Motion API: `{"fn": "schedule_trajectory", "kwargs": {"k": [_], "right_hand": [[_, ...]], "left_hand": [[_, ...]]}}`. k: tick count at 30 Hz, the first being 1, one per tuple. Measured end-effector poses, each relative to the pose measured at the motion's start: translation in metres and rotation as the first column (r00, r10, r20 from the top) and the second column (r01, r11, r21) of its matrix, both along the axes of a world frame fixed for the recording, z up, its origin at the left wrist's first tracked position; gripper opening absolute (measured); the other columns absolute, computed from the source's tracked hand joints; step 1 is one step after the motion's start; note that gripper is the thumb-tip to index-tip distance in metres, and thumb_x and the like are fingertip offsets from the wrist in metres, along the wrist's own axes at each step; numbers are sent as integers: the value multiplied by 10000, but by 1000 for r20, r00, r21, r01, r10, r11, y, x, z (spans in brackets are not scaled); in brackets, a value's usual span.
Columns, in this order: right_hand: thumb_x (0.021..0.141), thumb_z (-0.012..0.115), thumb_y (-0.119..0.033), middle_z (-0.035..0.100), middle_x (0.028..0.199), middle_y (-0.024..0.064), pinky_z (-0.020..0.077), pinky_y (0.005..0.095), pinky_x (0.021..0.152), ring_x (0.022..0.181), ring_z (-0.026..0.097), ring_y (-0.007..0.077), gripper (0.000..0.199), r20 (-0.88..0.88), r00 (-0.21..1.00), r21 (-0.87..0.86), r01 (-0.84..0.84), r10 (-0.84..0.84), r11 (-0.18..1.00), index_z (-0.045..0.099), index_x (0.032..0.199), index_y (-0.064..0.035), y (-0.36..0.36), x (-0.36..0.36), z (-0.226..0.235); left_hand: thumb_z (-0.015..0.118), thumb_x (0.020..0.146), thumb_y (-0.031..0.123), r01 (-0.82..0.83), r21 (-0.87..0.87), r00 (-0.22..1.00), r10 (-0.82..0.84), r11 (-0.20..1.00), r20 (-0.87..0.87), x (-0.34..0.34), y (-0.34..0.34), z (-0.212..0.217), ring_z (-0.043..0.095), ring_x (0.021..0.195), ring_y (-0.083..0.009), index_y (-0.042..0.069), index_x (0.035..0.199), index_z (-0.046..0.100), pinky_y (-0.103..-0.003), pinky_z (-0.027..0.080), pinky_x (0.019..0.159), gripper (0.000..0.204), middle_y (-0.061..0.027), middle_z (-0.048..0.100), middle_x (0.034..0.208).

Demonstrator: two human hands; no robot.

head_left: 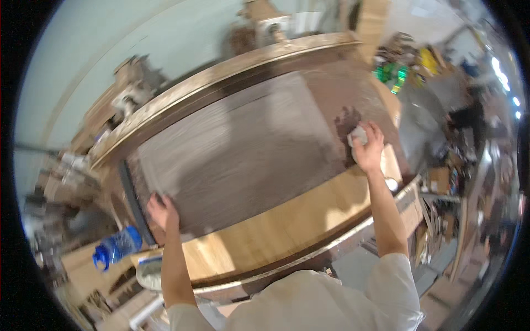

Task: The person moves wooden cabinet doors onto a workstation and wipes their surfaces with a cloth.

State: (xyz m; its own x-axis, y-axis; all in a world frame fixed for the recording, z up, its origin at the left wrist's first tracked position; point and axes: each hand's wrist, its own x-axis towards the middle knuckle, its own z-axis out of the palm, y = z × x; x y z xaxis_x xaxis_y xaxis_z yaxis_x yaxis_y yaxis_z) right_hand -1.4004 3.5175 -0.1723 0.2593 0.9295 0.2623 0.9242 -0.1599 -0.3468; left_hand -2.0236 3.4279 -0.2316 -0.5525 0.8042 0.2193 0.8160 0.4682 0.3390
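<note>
A large flat panel with a greyish, streaked, wet-looking face lies on the brown bench top. My left hand is at its near left corner, fingers spread and slightly blurred, with nothing plainly held. Off the panel's right edge, my right hand is closed round a crumpled whitish wad, perhaps cloth or sponge; its exact kind I cannot make out. Beside that wad a dark wet patch marks the bench. My shadow falls across the panel.
A pale wooden board runs along the panel's near side. At the left are a dark bar, a blue bottle and a whitish container. A raised wooden rail borders the far side. Cluttered shelves stand right.
</note>
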Motion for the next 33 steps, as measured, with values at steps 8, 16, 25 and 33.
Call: {"fn": "schedule_trajectory", "kwargs": {"k": [8, 16, 25, 33], "right_hand": [[852, 647, -434, 442, 1450, 244, 324, 481, 1117, 1329, 432, 428, 627, -331, 944, -202, -81, 10, 976, 544, 1362, -82, 127, -89, -49], [906, 592, -396, 378, 1525, 173, 266, 367, 1144, 1414, 335, 314, 667, -673, 732, -177, -299, 106, 938, 432, 1457, -55, 143, -75, -8], [965, 455, -570, 272, 1587, 85, 139, 494, 1164, 1465, 229, 272, 717, -927, 341, 167, -3, 158, 986, 309, 1534, -159, -53, -33, 126], [888, 441, -717, 366, 1509, 126, 267, 517, 1105, 1385, 345, 299, 877, -954, -298, -2, 126, 36, 992, 327, 1493, -93, -270, -6, 165]], "left_hand": [[636, 844, 472, -59, -299, 869, 196, 953, 454, -21, 86, 18, 487, 1297, -355, 44, 1369, 508, -422, 364, 1098, 689, -214, 533, 1377], [611, 841, 503, -294, -240, 776, 378, 925, 505, -37, 81, 57, 500, 1286, -329, 57, 1391, 499, -392, 368, 1079, 717, -208, 541, 1370], [329, 968, 675, -305, 134, 210, -70, 943, 975, -15, -105, 214, 455, 1264, -268, 16, 1386, 452, -460, 376, 1043, 790, -106, 534, 1308], [303, 960, 695, -70, 153, -271, -166, 986, 948, -22, -311, 208, 527, 1253, -282, -15, 1460, 354, -443, 422, 1048, 870, -161, 500, 1400]]}}
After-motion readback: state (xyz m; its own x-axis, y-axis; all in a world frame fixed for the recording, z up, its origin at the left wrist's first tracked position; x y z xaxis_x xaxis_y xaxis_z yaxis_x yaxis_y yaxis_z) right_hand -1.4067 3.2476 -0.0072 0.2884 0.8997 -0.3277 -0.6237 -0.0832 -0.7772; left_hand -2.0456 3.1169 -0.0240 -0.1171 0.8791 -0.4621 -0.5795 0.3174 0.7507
